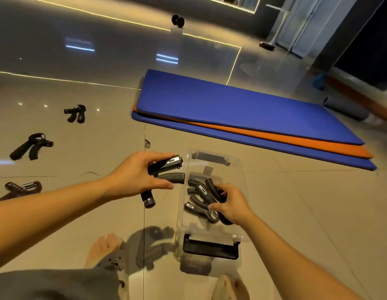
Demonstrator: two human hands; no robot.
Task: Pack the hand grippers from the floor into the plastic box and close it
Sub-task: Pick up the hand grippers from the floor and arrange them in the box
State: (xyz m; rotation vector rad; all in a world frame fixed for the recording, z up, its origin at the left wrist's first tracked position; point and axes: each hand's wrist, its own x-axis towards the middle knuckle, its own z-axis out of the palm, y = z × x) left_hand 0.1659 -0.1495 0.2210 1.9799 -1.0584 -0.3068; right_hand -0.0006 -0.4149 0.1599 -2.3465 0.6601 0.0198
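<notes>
Two hands busy. R hand (230, 205) is inside the clear plastic box (212, 234), fingers curled round a bunch of hand grippers (200, 191) on its bottom. L hand (140, 176), just left of box, grips one held gripper (166, 164) btwn thumb & fingers, handles poking past fingertips toward the box wall. Three loose grippers (31, 146) lie on the floor (90, 148) further left. Blue/orange mats (242, 113) beyond.

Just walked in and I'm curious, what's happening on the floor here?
A person is packing hand grippers into an open clear plastic box. The left hand holds a gripper beside the box; the right hand grips the packed grippers inside. Three loose grippers lie on the floor to the left.
</notes>
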